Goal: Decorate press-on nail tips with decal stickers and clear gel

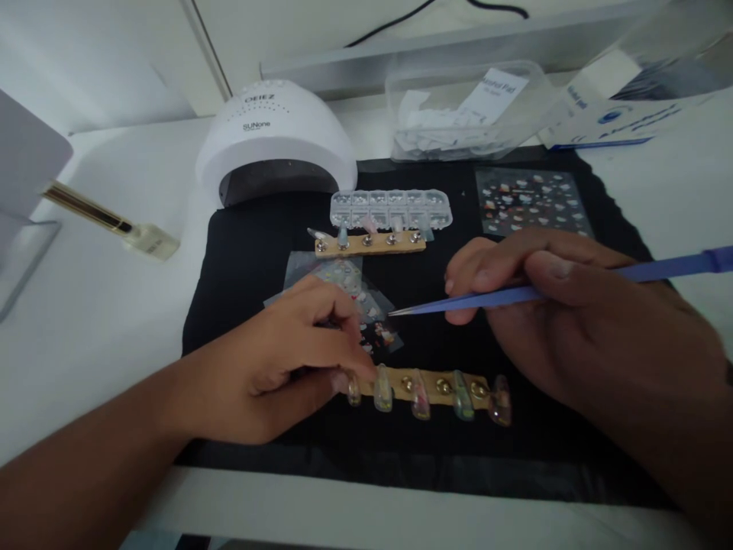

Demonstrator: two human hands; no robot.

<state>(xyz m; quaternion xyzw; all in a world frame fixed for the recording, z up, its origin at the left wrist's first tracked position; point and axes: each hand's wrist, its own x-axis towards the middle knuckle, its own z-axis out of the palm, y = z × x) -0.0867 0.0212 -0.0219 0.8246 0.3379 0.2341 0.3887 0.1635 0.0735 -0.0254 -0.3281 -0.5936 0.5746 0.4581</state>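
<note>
My right hand (573, 305) grips blue tweezers (475, 300), their tip pointing left at a clear sticker sheet (343, 279) on the black mat (240, 260). My left hand (286, 363) rests on the mat with its fingers on the left end of a wooden strip (435, 386) that carries several glossy false nails. The fingers also lie over the near part of the sticker sheet. A second wooden strip (369, 243) with several nail tips lies farther back.
A white nail lamp (275, 141) stands at the back left. A clear compartment box of gems (390, 206), another sticker sheet (530, 202), a clear plastic tub (469, 111) and a small bottle with a gold cap (114, 225) lie around the mat.
</note>
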